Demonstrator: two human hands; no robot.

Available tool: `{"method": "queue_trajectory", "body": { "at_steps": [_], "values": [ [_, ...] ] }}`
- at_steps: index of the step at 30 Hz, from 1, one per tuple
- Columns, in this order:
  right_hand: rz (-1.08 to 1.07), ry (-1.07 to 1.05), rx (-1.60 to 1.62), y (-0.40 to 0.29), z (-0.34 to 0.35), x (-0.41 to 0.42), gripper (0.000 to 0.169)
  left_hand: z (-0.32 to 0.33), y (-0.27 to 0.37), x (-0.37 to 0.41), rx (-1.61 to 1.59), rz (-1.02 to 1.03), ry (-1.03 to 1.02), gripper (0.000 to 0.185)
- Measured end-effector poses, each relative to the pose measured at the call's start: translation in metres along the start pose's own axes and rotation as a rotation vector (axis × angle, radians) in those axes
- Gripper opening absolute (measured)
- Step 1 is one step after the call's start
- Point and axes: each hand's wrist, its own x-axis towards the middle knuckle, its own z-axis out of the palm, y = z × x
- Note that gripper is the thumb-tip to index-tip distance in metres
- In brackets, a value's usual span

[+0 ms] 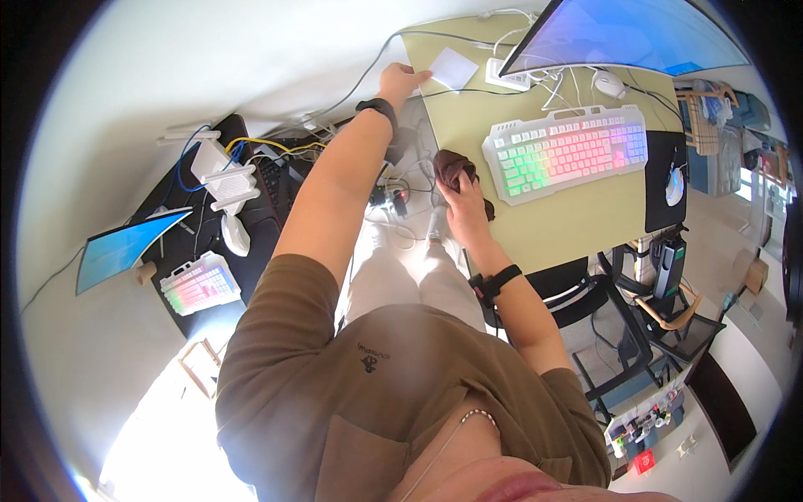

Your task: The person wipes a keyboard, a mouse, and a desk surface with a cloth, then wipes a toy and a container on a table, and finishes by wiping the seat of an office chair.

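My left hand (401,83) reaches to the left edge of the yellow-green desk (564,229). One fingertip meets the near-left corner of a white paper square (453,69); whether the fingers pinch it cannot be told. My right hand (465,207) grips a crumpled dark brown cloth (453,166) at the desk's near-left edge. Part of the cloth hangs out beside the fingers. Just right of that hand lies a white keyboard (568,154) with coloured backlight.
A monitor (627,37), a white power strip (507,75) and a white mouse (608,85) are at the back of the desk. Another mouse (674,187) rests on a black pad (659,213). Cables (401,182) lie near my feet. A router (219,172) stands left; a mesh chair (602,332) stands right.
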Motion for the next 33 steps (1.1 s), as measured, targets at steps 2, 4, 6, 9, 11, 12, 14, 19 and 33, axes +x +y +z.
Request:
{"method": "queue_trajectory", "body": {
  "at_steps": [2,4,6,9,11,12,14,19,33],
  "values": [
    [-0.010,0.003,0.008,-0.001,0.001,0.002,0.056,0.008,-0.011,0.005,0.125,0.163,0.315,0.073],
    [-0.014,0.012,0.001,0.000,0.002,0.003,0.055,0.023,-0.008,0.004,0.297,0.365,0.544,0.069],
    [-0.020,0.027,-0.019,0.002,0.003,0.003,0.055,0.041,-0.001,0.000,0.517,0.608,0.693,0.067],
    [-0.029,0.069,-0.042,-0.003,-0.001,0.006,0.046,0.060,0.026,-0.024,0.582,0.452,0.541,0.066],
    [-0.035,0.060,-0.043,-0.004,0.000,0.006,0.045,0.061,0.025,-0.022,0.589,0.405,0.540,0.065],
    [-0.030,0.061,-0.042,-0.005,0.001,0.007,0.045,0.061,0.027,-0.023,0.601,0.376,0.529,0.064],
    [-0.030,0.073,-0.053,-0.006,-0.002,0.007,0.045,0.059,0.027,-0.019,0.589,0.349,0.490,0.062],
    [0.003,0.010,-0.020,-0.002,0.002,0.006,0.053,0.045,0.017,-0.013,0.537,0.415,0.503,0.059],
    [0.002,0.035,-0.005,0.001,0.006,0.006,0.047,0.097,0.037,-0.037,0.735,0.480,0.500,0.077]
  ]
}}
